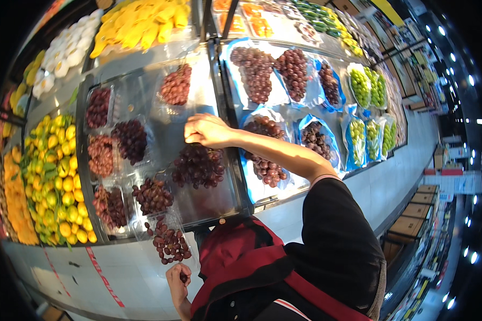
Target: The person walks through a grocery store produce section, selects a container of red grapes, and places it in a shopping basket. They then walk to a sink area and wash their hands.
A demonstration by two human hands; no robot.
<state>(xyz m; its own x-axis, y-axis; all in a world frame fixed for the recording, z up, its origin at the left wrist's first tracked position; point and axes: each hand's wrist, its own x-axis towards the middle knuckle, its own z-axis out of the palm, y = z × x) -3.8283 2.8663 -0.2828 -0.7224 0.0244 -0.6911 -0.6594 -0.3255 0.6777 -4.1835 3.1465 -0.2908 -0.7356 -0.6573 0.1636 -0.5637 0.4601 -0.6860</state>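
My right hand [205,130] grips the top of a bunch of dark grapes [199,166] on the display shelf. Near the shelf's front edge, my left hand [179,277] has curled fingers around a loose dark grape [183,277]. Just above it is a clear plastic tray of loose grapes [171,242]. Another bunch of red grapes [152,196] lies between that tray and the bunch at my right hand. Clear trays of grapes [130,140] stand on the left part of the shelf, and one tray of lighter red grapes [176,85] lies farther back.
Bagged red grapes [257,76] and green grapes [360,86] fill the right-hand display beyond a dark divider [229,116]. Yellow-green citrus fruit [56,180] is heaped at left. Yellow fruit [140,24] lies at the back. A loose grape [222,221] rests on the front edge.
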